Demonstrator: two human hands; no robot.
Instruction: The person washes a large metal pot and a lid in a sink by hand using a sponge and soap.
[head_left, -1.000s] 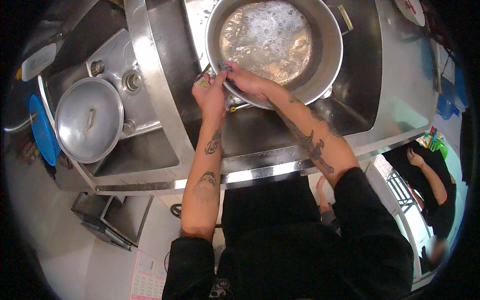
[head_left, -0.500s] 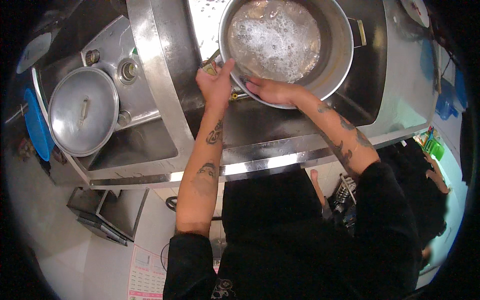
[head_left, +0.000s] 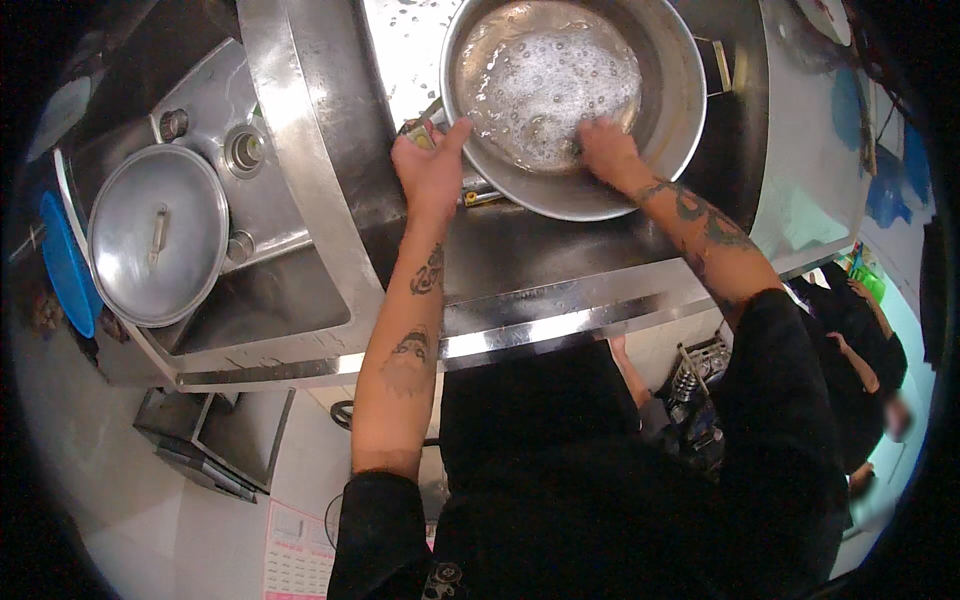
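Observation:
A large round metal pot (head_left: 678,120) tilts in the sink basin, with cloudy, bubbly water (head_left: 545,80) in its bottom. My left hand (head_left: 428,168) is closed round the handle on the pot's left side, thumb towards the rim. Inside the pot, my right hand (head_left: 610,152) is at the water's near right edge with its fingers curled together. A small dark patch shows at those fingertips; what it is I cannot make out. The pot's other handle (head_left: 722,68) sticks out on the right.
A second sink basin (head_left: 285,215) lies to the left, where a round metal lid (head_left: 160,232) rests. A blue plastic rim (head_left: 68,265) stands beyond it. The steel counter's front edge (head_left: 520,335) runs before me. Another person (head_left: 860,360) is at the far right.
My right hand has moved from the pot's near left wall rightward and down into the water's edge. My left hand has stayed on the handle. The view has shifted slightly.

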